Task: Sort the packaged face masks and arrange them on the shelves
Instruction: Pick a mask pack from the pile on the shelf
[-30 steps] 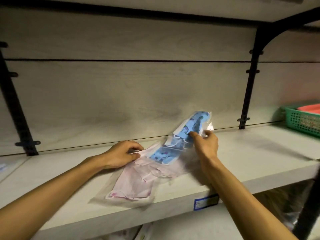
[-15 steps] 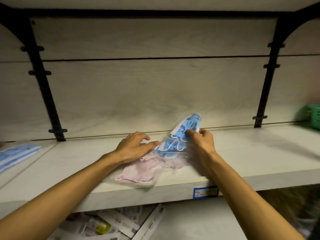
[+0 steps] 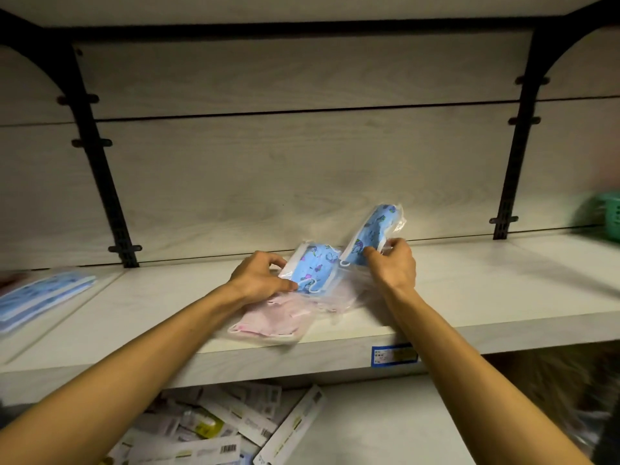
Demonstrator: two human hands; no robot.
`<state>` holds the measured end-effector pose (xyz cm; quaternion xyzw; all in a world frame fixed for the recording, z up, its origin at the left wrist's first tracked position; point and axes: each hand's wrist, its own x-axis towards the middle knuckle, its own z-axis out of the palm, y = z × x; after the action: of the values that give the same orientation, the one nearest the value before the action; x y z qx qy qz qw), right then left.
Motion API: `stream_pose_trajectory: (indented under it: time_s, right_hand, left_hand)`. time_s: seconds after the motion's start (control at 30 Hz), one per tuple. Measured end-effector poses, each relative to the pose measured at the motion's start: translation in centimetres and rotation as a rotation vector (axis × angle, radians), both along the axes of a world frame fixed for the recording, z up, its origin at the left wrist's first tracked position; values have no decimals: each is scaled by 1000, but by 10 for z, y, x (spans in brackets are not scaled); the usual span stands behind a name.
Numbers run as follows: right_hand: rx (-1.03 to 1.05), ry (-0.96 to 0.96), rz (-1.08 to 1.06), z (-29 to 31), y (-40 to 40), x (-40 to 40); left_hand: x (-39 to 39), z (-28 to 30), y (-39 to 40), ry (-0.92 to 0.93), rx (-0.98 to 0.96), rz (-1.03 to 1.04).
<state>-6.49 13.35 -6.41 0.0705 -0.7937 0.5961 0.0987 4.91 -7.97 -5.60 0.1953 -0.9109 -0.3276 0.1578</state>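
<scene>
1. Left hand (image 3: 256, 280) grips blue mask pack (image 3: 313, 271), lying mid-shelf (image 3: 469, 297) on pink packs (image 3: 278, 317).
2. Right hand (image 3: 392, 268) pinches second blue pack (image 3: 374, 234), tilted toward 1 o'clock.

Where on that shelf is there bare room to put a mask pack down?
Bare shelf runs from the right hand to the green basket. Another bare patch lies between the left hand and the blue packs at the far left. The middle is crowded: blue mask packs on pink mask packs.
</scene>
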Motion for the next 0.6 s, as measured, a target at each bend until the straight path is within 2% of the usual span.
stream_pose_trajectory:
  time_s: [0.17,0.3,0.43,0.6]
  right_hand:
    - [-17,-3,-13,3,3,8]
    - [-54,36,-26,5,3,11]
    - [-116,111,2,6,0,14]
    - [-144,157,57,7,-2,16]
  left_hand:
    - [4,7,-1,-26,69,8]
    - [6,10,1,125,143,65]
    - [14,16,1,255,361,58]
    - [28,26,0,379,465,110]
